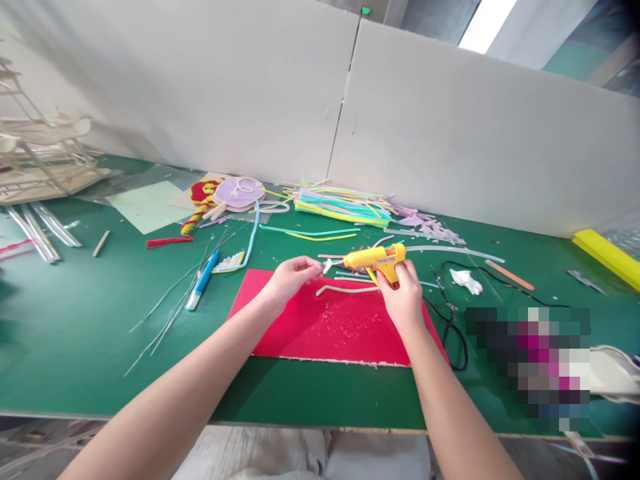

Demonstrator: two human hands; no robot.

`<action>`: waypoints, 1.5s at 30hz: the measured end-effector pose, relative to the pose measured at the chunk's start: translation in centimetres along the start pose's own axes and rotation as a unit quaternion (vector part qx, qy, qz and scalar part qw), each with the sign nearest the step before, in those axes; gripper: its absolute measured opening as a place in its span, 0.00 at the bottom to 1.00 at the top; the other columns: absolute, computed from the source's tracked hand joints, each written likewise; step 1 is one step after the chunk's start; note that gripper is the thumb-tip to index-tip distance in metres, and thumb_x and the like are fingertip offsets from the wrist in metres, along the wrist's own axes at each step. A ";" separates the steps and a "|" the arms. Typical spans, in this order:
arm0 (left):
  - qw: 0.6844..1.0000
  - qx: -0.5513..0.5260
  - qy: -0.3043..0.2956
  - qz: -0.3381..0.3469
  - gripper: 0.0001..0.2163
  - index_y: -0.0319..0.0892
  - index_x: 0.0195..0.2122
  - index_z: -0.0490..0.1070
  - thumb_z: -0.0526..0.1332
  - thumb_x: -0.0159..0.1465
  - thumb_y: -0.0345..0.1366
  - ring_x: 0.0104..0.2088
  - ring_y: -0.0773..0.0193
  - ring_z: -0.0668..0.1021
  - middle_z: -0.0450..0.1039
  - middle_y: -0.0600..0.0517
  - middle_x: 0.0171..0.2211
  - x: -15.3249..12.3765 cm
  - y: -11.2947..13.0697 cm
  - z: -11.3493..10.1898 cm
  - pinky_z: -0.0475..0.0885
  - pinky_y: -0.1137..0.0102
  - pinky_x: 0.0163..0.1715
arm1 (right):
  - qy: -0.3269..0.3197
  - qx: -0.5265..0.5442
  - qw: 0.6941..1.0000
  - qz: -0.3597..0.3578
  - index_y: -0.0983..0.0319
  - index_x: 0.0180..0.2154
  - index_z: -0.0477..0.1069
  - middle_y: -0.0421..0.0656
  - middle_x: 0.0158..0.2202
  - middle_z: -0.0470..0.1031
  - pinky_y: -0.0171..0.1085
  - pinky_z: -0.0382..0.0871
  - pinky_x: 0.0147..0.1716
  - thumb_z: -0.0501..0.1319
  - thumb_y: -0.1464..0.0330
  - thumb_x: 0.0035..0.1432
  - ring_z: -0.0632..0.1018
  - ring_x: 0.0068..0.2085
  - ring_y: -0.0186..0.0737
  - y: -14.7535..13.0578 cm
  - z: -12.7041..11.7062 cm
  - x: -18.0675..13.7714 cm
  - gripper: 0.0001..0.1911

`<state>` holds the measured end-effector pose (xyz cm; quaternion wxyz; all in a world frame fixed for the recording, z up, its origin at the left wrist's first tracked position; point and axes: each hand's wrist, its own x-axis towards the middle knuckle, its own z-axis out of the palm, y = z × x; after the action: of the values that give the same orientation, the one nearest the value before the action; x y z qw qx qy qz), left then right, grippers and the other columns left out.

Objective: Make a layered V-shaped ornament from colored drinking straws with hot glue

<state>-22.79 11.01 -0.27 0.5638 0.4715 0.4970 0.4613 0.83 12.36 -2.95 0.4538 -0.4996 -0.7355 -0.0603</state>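
Note:
My right hand [404, 293] is wrapped round the handle of a yellow hot glue gun [375, 257], whose nozzle points left. My left hand [295, 277] pinches a small whitish piece [327, 267] right at the nozzle tip; its exact kind is too small to make out. Both hands are above a red board [330, 327] with whitish specks on it. A pale bent strip [345, 289] lies on the board's far part, below the gun. Several thin coloured strips lie just behind the board, partly hidden by the gun.
Bundled coloured fuzzy stems [343, 207] lie at the back, beside a purple fuzzy shape [240, 193]. A blue pen-like tool [204, 277] and thin wires [170, 307] are on the left. At right are a black cord [465, 343], crumpled white tissue [466, 281] and an orange stick [510, 275].

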 end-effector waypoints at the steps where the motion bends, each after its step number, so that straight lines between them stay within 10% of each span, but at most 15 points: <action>1: 1.000 -0.001 -0.001 0.002 0.09 0.41 0.25 0.71 0.64 0.52 0.41 0.27 0.69 0.71 0.72 0.55 0.26 0.0 0.0 0.0 0.63 0.72 0.33 | 0.000 0.001 1.000 0.000 0.61 0.36 0.66 0.47 0.37 0.69 0.41 0.72 0.35 0.57 0.72 0.55 0.74 0.40 0.45 0.0 0.0 0.0 0.05; 45: 0.999 0.013 -0.031 0.014 0.10 0.40 0.27 0.72 0.65 0.51 0.42 0.29 0.68 0.73 0.74 0.54 0.28 0.0 -0.4 -0.1 0.64 0.72 0.35 | -0.001 -0.003 1.000 0.016 0.61 0.35 0.66 0.46 0.36 0.68 0.38 0.71 0.33 0.57 0.71 0.55 0.73 0.37 0.43 0.2 -0.2 0.2 0.04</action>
<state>-22.83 10.95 -0.67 0.5664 0.4997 0.4785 0.4477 1.11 12.50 -2.82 0.4523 -0.5126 -0.7278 -0.0547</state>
